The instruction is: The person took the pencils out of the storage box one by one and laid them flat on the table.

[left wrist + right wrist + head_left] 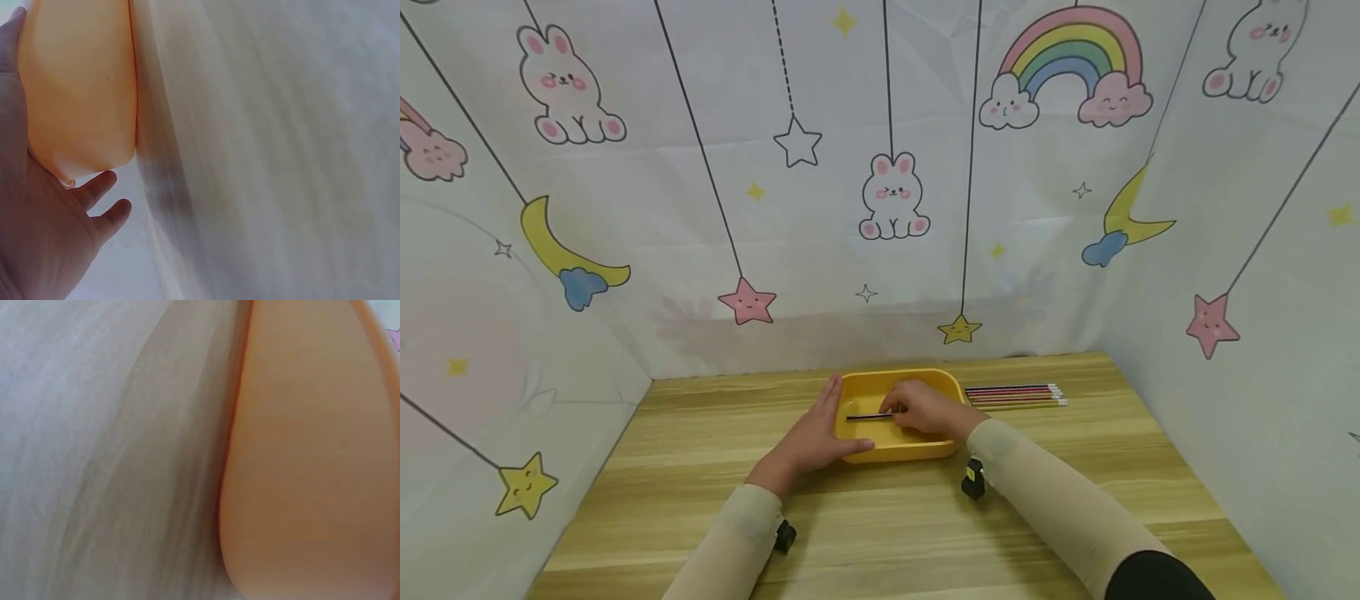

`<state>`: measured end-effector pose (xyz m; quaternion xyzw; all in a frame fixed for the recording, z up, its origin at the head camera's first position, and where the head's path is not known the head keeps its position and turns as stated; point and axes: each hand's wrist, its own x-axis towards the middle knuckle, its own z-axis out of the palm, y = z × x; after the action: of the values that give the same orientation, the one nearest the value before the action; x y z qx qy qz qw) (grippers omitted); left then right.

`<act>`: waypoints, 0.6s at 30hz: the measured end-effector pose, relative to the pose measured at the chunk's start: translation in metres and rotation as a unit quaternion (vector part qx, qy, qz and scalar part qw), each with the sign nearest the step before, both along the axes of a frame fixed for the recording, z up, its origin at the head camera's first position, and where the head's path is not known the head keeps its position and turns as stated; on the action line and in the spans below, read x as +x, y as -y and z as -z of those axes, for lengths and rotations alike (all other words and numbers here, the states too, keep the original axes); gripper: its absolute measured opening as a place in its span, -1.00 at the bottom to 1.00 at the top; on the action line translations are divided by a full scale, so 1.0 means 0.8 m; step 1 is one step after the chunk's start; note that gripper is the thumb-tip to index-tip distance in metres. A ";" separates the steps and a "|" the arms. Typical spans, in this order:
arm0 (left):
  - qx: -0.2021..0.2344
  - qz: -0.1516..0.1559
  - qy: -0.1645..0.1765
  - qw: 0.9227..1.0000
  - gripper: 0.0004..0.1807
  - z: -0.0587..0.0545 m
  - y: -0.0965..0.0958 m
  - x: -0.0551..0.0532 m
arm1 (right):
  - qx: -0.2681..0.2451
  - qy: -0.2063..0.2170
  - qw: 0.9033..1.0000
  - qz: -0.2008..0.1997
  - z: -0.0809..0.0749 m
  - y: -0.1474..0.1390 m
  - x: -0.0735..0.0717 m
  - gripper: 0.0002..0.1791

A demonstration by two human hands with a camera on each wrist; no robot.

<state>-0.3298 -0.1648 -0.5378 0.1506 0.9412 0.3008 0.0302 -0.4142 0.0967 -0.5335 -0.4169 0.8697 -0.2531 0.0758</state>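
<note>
A yellow plastic tray point(898, 452) stands on the wooden table. My left hand point(808, 437) holds its left end, the thumb along the front rim and the fingers against the left side. In the left wrist view that hand point(44, 219) wraps the tray's corner point(81, 94). Inside the tray, my right hand point(921, 408) pinches a dark pencil point(867, 417) that lies nearly level, pointing left. Its other end is hidden by the hand. The right wrist view shows only the tray's outer wall point(312, 456) and the table, without the hand.
Right of the tray lies a row of several pencils point(1015, 396), dark, red and yellowish, with white ends pointing right. White cloth walls point(820, 250) printed with rabbits, stars and moons enclose the table point(895, 533) at the back and both sides.
</note>
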 end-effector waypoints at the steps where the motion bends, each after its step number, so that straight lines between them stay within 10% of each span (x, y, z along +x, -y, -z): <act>1: 0.000 0.000 0.000 1.000 0.48 0.000 0.000 0.000 | -0.001 0.001 1.000 0.000 -0.002 -0.001 0.000 -0.72; 18: 0.001 -0.005 0.005 1.000 0.49 0.001 -0.001 0.000 | -0.030 0.027 0.998 -0.037 -0.061 -0.037 0.014 -0.68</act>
<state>-0.3299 -0.1638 -0.5387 0.1445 0.9416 0.3024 0.0337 -0.4033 0.1260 -0.4845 -0.4441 0.8432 -0.2873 0.0957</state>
